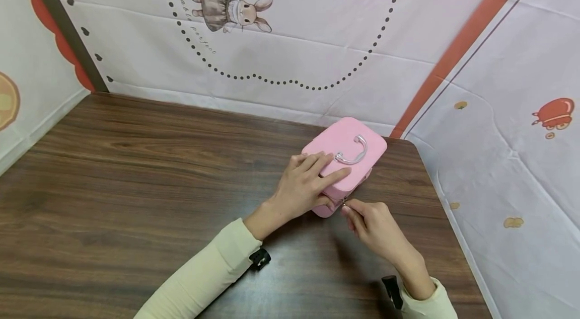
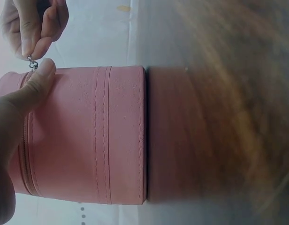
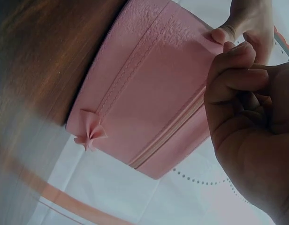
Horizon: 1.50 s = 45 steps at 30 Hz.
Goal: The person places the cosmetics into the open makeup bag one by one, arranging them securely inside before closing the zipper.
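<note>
A pink zippered case [image 1: 328,142] stands upright on the table, a curved silvery handle [image 1: 364,150] on its lid. My left hand [image 1: 296,185] rests on the lid with its fingers spread. Its thumb [image 2: 37,84] presses the case's side beside the zipper. At the near corner my right hand [image 1: 378,228] pinches the small metal zipper pull [image 2: 33,63] between thumb and curled index finger. The zipper track [image 3: 170,133] runs around the case below the lid, and the stretch in the right wrist view looks closed. A pink bow [image 3: 91,132] sits low on one side.
The dark wood-grain table [image 1: 136,183] reaches left and toward me. Behind it hangs a white printed cloth [image 1: 299,47] with a rabbit figure, close to the case's far side. Another printed cloth [image 1: 507,173] borders the table's right edge.
</note>
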{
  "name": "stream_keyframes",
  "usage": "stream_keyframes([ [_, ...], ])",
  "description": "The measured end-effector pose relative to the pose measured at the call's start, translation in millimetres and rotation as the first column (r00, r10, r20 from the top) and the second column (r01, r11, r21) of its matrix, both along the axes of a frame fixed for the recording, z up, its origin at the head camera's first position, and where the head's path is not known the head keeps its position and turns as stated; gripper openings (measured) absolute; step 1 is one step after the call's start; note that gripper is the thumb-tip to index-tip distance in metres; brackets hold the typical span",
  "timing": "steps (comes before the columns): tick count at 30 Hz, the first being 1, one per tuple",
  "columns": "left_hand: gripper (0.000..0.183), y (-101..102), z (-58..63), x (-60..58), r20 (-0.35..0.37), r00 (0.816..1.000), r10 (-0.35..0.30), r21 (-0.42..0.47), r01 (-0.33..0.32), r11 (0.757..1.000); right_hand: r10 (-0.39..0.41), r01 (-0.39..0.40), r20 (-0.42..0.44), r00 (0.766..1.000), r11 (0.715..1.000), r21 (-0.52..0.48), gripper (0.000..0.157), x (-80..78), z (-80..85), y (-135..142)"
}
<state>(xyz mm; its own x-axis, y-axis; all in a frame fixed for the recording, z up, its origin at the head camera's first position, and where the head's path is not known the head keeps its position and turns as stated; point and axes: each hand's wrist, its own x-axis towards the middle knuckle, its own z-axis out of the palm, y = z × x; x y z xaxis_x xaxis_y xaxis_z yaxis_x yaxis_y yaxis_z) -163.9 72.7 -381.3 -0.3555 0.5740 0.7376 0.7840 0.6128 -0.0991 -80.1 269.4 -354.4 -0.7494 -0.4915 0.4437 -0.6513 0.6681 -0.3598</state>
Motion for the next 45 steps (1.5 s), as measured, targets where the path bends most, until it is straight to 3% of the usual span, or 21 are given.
stream_keyframes([
  [9, 0.073, -18, 6.8, -17.5, 0.115, 0.987, -0.115, -0.048, 0.121, 0.991, -0.016, 0.016, 0.008, 1.000, 1.000, 0.021, 0.028, 0.0, 1.5, 4],
  [13, 0.072, -24, 4.7, -25.3, 0.173, 0.965, -0.197, -0.019, 0.203, 0.979, -0.018, 0.017, 0.010, 1.000, 1.000, 0.020, 0.028, -0.5, 1.1, 4],
  [17, 0.069, -25, 2.3, -28.0, 0.182, 0.952, -0.246, 0.029, 0.245, 0.969, -0.016, 0.016, 0.016, 1.000, 1.000, 0.012, 0.029, -1.1, 0.8, 4],
  [31, 0.064, -21, 0.3, -26.6, 0.173, 0.956, -0.236, 0.065, 0.228, 0.971, -0.015, 0.015, 0.036, 0.999, 1.000, -0.015, 0.026, 0.6, 2.4, 6],
  [40, 0.063, -12, -3.3, -19.0, 0.095, 0.986, -0.139, 0.054, 0.134, 0.989, -0.018, 0.018, 0.026, 0.999, 1.000, -0.006, 0.029, 0.2, 2.5, 7],
  [45, 0.063, -9, -3.9, -14.2, 0.077, 0.993, -0.095, 0.078, 0.089, 0.993, -0.019, 0.019, -0.002, 1.000, 1.000, -0.002, 0.029, 0.0, 2.5, 7],
])
